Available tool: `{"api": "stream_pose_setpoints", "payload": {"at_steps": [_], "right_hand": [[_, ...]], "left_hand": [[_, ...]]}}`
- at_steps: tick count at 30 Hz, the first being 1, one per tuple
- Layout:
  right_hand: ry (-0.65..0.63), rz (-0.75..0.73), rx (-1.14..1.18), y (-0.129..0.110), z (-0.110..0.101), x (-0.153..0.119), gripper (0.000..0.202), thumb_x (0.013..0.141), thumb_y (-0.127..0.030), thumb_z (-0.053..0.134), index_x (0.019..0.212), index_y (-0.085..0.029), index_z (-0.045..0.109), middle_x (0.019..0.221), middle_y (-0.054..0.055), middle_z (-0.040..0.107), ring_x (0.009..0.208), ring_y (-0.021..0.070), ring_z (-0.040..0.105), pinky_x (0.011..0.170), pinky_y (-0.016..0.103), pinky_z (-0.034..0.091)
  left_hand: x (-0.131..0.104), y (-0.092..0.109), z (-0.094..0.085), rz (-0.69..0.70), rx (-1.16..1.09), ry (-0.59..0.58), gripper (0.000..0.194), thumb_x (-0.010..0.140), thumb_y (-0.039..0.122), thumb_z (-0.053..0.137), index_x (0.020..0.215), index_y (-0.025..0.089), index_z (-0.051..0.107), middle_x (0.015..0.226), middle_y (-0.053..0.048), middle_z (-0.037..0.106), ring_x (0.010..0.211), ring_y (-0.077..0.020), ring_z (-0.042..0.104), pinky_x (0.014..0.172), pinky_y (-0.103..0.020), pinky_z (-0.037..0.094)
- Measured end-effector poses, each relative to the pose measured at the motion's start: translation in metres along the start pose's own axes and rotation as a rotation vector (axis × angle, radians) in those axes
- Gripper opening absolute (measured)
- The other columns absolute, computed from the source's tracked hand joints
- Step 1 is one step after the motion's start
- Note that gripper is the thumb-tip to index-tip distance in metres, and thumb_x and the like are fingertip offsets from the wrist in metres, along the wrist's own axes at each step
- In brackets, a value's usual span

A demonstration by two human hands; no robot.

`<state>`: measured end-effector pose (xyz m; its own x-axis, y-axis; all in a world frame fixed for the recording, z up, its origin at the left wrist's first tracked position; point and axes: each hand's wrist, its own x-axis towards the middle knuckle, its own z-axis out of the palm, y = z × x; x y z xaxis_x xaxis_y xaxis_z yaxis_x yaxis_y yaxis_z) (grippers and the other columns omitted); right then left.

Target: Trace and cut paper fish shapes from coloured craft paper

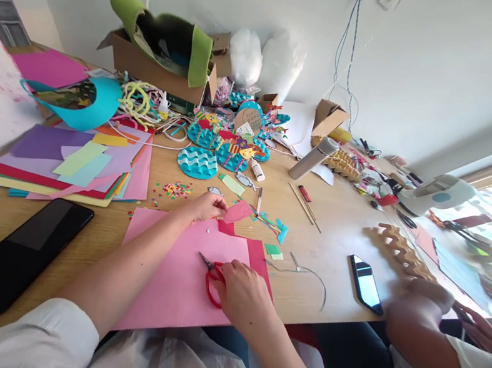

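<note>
My left hand [212, 208] is closed in a pinch at the edge of a small pinkish-red paper piece [238, 211], over the far edge of a large pink sheet [162, 283]. Lower down, my right hand [243, 291] has its fingers on the red handles of a pair of scissors [213, 276]. The scissors rest on the pink sheet, and their dark blades point to the far left. A darker red sheet [263, 260] shows from beneath the pink one at its right side.
A large black phone [16, 258] lies left of the sheet, below stacked coloured paper [38, 144]. Confetti bits [177, 189], teal wavy craft pieces [197, 163] and a grey bottle [312, 159] are beyond my hands. A co-worker's arm [421, 323] and a smaller phone [365, 284] are at right.
</note>
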<state>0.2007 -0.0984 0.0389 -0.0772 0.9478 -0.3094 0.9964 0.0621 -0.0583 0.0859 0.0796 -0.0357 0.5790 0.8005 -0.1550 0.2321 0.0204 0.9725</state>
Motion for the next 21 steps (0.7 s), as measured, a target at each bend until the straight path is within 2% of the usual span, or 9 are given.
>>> {"api": "stream_pose_setpoints", "payload": {"at_steps": [2, 4, 6, 7, 9, 11, 14, 16, 21], "right_hand": [[0.159, 0.028, 0.097, 0.014, -0.014, 0.007, 0.024, 0.094, -0.031, 0.046, 0.097, -0.018, 0.066, 0.094, 0.008, 0.069, 0.081, 0.0204, 0.066, 0.066, 0.028, 0.043], [0.42, 0.097, 0.171, 0.032, -0.027, 0.023, 0.031, 0.092, -0.035, 0.049, 0.116, -0.017, 0.06, 0.109, 0.011, 0.065, 0.089, 0.0213, 0.064, 0.07, 0.029, 0.043], [0.542, 0.098, 0.261, 0.051, -0.036, 0.047, 0.038, 0.087, -0.034, 0.056, 0.122, -0.018, 0.058, 0.114, 0.012, 0.062, 0.09, 0.0207, 0.062, 0.071, 0.029, 0.042], [0.517, 0.073, 0.337, 0.06, -0.039, 0.06, 0.032, 0.083, -0.03, 0.059, 0.112, -0.019, 0.063, 0.106, 0.009, 0.064, 0.083, 0.0186, 0.061, 0.069, 0.028, 0.041], [0.391, 0.065, 0.529, 0.076, -0.04, 0.086, 0.007, 0.074, -0.021, 0.062, 0.078, -0.018, 0.067, 0.074, 0.002, 0.064, 0.067, 0.0149, 0.057, 0.062, 0.025, 0.038], [0.313, 0.096, 0.702, 0.088, -0.039, 0.112, 0.009, 0.068, -0.018, 0.063, 0.059, -0.018, 0.06, 0.054, -0.002, 0.056, 0.055, 0.0123, 0.051, 0.053, 0.023, 0.036], [0.31, 0.135, 0.823, 0.1, -0.038, 0.151, 0.009, 0.072, -0.021, 0.058, 0.065, -0.017, 0.06, 0.054, 0.0, 0.059, 0.049, 0.0118, 0.052, 0.048, 0.022, 0.04], [0.324, 0.167, 0.882, 0.103, -0.038, 0.177, 0.006, 0.074, -0.022, 0.057, 0.072, -0.016, 0.06, 0.059, 0.002, 0.062, 0.051, 0.0128, 0.058, 0.049, 0.023, 0.046], [0.377, 0.245, 0.891, 0.097, -0.033, 0.224, 0.01, 0.072, -0.02, 0.058, 0.081, -0.016, 0.06, 0.061, 0.003, 0.062, 0.06, 0.017, 0.065, 0.057, 0.027, 0.051]], "left_hand": [[-0.002, 0.005, 0.001, 0.053, 0.009, 0.032, 0.006, 0.078, 0.017, 0.068, 0.08, 0.013, 0.064, 0.075, 0.0, 0.063, 0.072, -0.013, 0.06, 0.068, -0.026, 0.049], [-0.005, 0.011, 0.003, 0.096, 0.023, 0.043, 0.003, 0.073, 0.015, 0.067, 0.073, 0.015, 0.064, 0.067, 0.002, 0.061, 0.066, -0.0122, 0.058, 0.063, -0.024, 0.046], [-0.007, 0.015, 0.005, 0.125, 0.044, 0.044, 0.002, 0.071, 0.014, 0.065, 0.071, 0.016, 0.064, 0.063, 0.003, 0.059, 0.062, -0.012, 0.056, 0.059, -0.023, 0.043], [-0.008, 0.016, 0.006, 0.134, 0.057, 0.045, 0.003, 0.071, 0.014, 0.064, 0.069, 0.017, 0.064, 0.062, 0.003, 0.059, 0.061, -0.0121, 0.056, 0.058, -0.023, 0.043], [-0.009, 0.017, 0.008, 0.142, 0.084, 0.068, 0.004, 0.07, 0.013, 0.064, 0.07, 0.017, 0.065, 0.064, 0.002, 0.061, 0.061, -0.0124, 0.057, 0.058, -0.023, 0.044], [-0.008, 0.016, 0.007, 0.135, 0.109, 0.146, 0.012, 0.071, 0.014, 0.064, 0.082, 0.016, 0.067, 0.073, 0.0, 0.064, 0.064, -0.0124, 0.058, 0.06, -0.023, 0.046], [-0.007, 0.015, 0.002, 0.11, 0.137, 0.329, 0.038, 0.075, 0.018, 0.065, 0.112, 0.017, 0.06, 0.098, -0.005, 0.066, 0.071, -0.0126, 0.061, 0.067, -0.025, 0.049], [-0.008, 0.018, -0.002, 0.092, 0.152, 0.411, 0.045, 0.078, 0.02, 0.064, 0.121, 0.018, 0.055, 0.106, -0.008, 0.064, 0.074, -0.0133, 0.062, 0.071, -0.027, 0.05], [-0.015, 0.03, -0.008, 0.078, 0.191, 0.407, 0.042, 0.081, 0.024, 0.062, 0.122, 0.019, 0.055, 0.107, -0.007, 0.065, 0.08, -0.0149, 0.065, 0.075, -0.027, 0.051]]}}
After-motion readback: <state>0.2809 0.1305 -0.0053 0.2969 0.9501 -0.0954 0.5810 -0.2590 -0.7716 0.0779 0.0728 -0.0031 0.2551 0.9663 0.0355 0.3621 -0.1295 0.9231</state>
